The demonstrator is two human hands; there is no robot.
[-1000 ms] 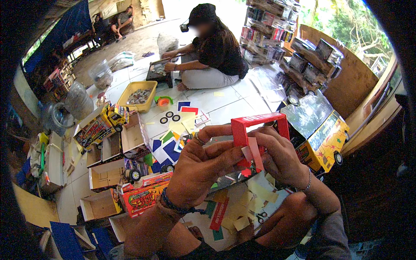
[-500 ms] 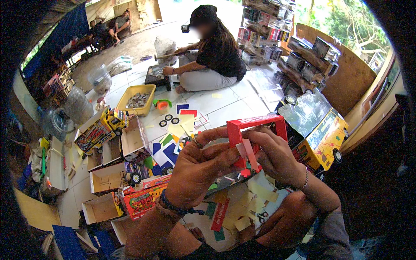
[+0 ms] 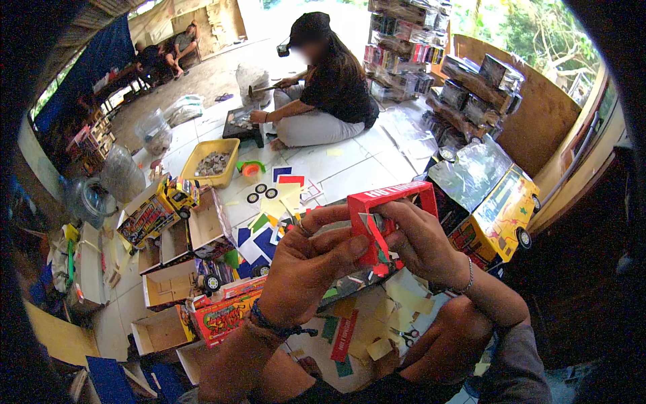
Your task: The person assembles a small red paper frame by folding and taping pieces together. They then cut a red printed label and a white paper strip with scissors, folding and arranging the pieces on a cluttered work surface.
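Observation:
A small red open frame, like the cab of a toy truck (image 3: 361, 217), is held up in front of me between both hands. My left hand (image 3: 306, 262) is closed on its left side, thumb and fingers pinching the edge. My right hand (image 3: 427, 246) grips it from the right, its fingers reaching over the top and into the opening. A narrow red and white strip (image 3: 377, 232) hangs loose at the near left corner, by the left thumb. White lettering runs along the frame's top edge. Below the hands lie a red strip (image 3: 344, 334) and scissors (image 3: 406, 334).
Coloured paper pieces (image 3: 289, 195) and toy wheels (image 3: 262, 193) lie ahead on white tiles. Yellow toy trucks stand left (image 3: 151, 209) and right (image 3: 501, 215). Open wooden boxes (image 3: 168, 283) line the left. Beyond a yellow basin (image 3: 214, 143), another person (image 3: 336, 87) sits holding a hammer (image 3: 264, 88).
The red frame has tilted slightly in my hands. The loose strip has turned, showing more red. The other person's hammer has been raised a little.

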